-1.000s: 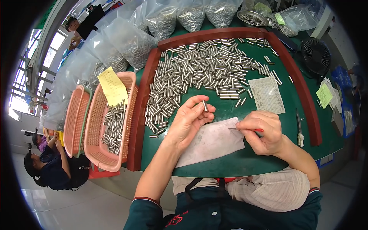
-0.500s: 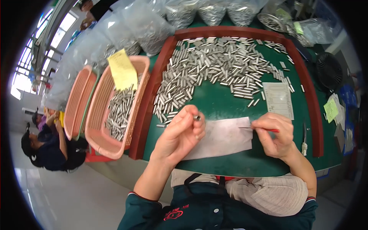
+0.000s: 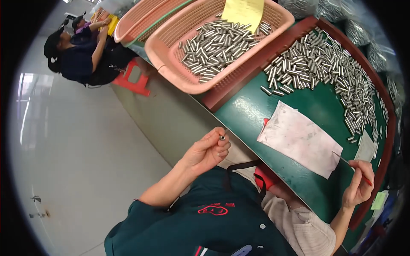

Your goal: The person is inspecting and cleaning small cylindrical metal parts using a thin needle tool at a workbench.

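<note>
My left hand [image 3: 206, 152] is closed on a small metal tube [image 3: 222, 138], whose round end with a dark hole faces up from the fingertips. It hovers just off the front edge of the green table [image 3: 239, 109]. Between the fingers of my right hand [image 3: 358, 187] is a thin pointed tool [image 3: 343, 158] with a red handle. Its tip lies over the right end of a smudged whitish cloth [image 3: 299, 138]. Beyond the cloth, many short shiny metal tubes [image 3: 305, 64] lie in a loose heap.
A dark red wooden rim [image 3: 232, 87] borders the work surface. To its left stands a pink plastic basket [image 3: 164, 70] of similar tubes, with a yellow paper [image 3: 245, 13] in it. Further left, a person [image 3: 77, 59] sits near a red stool [image 3: 133, 79]. A printed slip [image 3: 365, 147] lies right.
The view has turned left, so the table appears slanted and shifted right. My left hand has moved from over the cloth to off the table's front edge. Both hands keep their grips.
</note>
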`<control>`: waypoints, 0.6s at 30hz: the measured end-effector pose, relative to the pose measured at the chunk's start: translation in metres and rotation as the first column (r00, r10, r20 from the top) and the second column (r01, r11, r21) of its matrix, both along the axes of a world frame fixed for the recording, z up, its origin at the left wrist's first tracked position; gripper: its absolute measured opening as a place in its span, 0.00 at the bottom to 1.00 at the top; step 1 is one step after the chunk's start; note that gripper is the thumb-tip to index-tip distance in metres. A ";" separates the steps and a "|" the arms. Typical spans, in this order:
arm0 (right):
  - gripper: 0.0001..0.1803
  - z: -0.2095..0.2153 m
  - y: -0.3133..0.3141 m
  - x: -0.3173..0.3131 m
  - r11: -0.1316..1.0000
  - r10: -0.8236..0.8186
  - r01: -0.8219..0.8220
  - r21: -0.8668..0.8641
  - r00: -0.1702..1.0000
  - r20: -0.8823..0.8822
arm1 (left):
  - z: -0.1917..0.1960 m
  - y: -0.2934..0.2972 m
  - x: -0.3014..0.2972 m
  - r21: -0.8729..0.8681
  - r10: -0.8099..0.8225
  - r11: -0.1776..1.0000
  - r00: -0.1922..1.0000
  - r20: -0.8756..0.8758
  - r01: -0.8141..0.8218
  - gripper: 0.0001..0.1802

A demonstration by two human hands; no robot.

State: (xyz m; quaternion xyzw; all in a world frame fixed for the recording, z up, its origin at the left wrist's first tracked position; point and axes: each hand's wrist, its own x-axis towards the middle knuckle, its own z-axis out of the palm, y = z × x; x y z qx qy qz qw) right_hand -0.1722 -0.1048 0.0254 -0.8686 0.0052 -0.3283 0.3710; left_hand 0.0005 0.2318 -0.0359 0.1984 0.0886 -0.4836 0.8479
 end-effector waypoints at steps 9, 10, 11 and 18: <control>0.08 -0.002 0.002 -0.001 1.000 -0.016 0.016 0.018 1.000 -0.001 | -0.035 0.010 -0.003 -0.068 -0.033 0.997 0.999 -0.002 0.033 0.10; 0.08 -0.001 0.001 -0.002 1.000 -0.023 0.023 -0.004 1.000 -0.010 | -0.036 0.010 -0.004 -0.088 -0.057 0.994 0.998 0.012 0.057 0.10; 0.08 -0.001 0.001 -0.002 0.999 -0.031 0.030 -0.025 0.999 -0.020 | -0.038 0.012 -0.005 -0.090 -0.048 0.995 0.999 0.011 0.049 0.10; 0.09 -0.004 -0.001 -0.002 0.999 -0.034 0.034 -0.007 0.999 -0.012 | -0.045 0.011 -0.005 -0.122 -0.081 0.989 0.996 0.026 0.084 0.10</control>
